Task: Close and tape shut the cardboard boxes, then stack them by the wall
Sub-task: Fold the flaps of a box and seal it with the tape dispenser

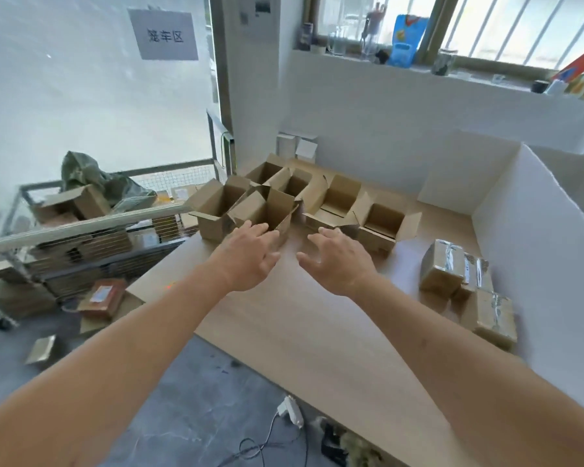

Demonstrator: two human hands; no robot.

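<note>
Several small open cardboard boxes stand in a cluster at the far side of the wooden table (317, 332), flaps up. My left hand (250, 261) reaches out with fingers spread, its tips at the front wall of the nearest open box (267, 214). My right hand (338, 261) is stretched out beside it, fingers relaxed, just short of another open box (381, 224). Neither hand holds anything. Three taped, closed boxes (445, 267) lie at the table's right side against a white board wall (536, 247).
A wire cart (81, 237) loaded with flat cardboard and parcels stands left of the table. Loose parcels, a charger and cables lie on the grey floor. A window sill with bottles and packets runs along the back wall.
</note>
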